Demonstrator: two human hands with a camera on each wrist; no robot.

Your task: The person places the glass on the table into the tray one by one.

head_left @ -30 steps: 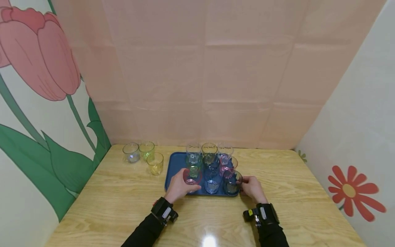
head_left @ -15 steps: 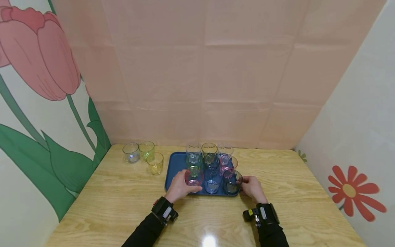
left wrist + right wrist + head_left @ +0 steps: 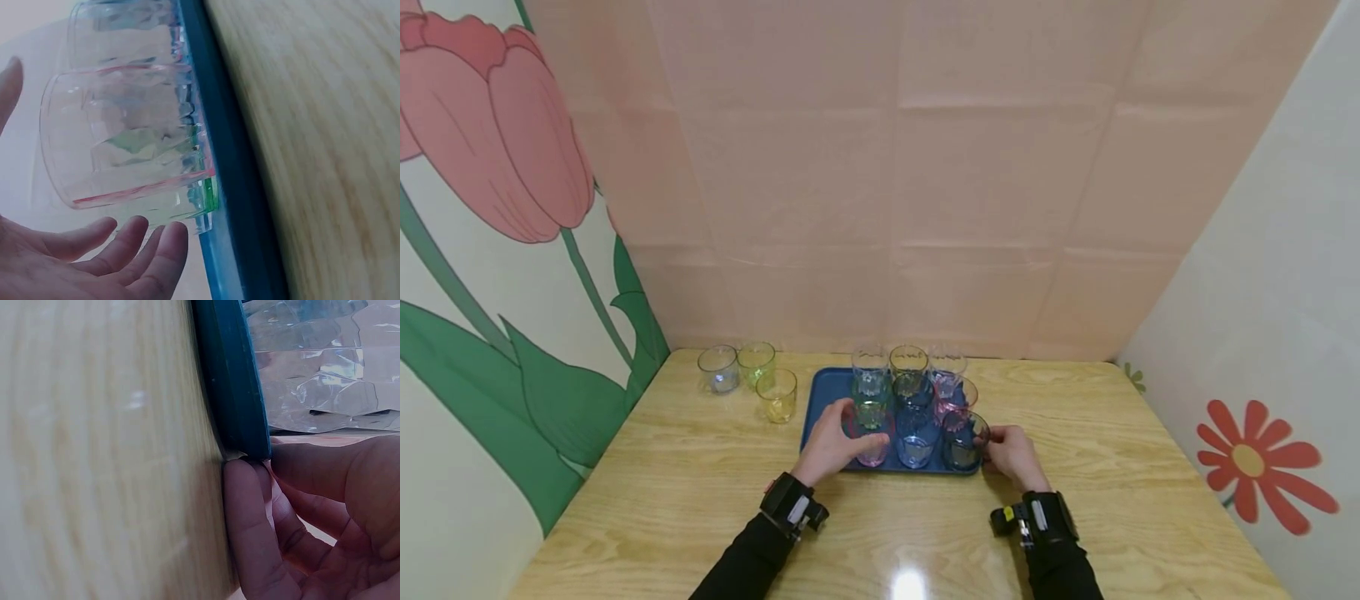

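Observation:
On the blue tray (image 3: pixel 826 387) stand several clear tinted glasses in rows. A pink-tinted glass (image 3: pixel 119 140) is at its front left, upright. My left hand (image 3: pixel 831 443) is around that glass with thumb and fingers spread; the left wrist view shows a gap between the fingertips (image 3: pixel 172 240) and its side. At the right edge my right hand (image 3: pixel 1015 458) pinches the tray corner, thumb over the rim (image 3: pixel 240 381) and a finger below. The dark grey glass (image 3: pixel 966 446) is nearest to it, and a blue glass (image 3: pixel 915 447) is in the middle of the front row.
Left of the tray, on the wooden table (image 3: pixel 700 483), are a bluish glass (image 3: pixel 718 371), a green glass (image 3: pixel 757 364) and a yellow glass (image 3: pixel 777 398). A pink-covered wall (image 3: pixel 895 208) rises behind the table, and side walls flank it.
The pink glass, held in my left hand before, now stands lower at the tray's front left. The left fingers have spread and let go of it. My right hand has stayed at the tray corner.

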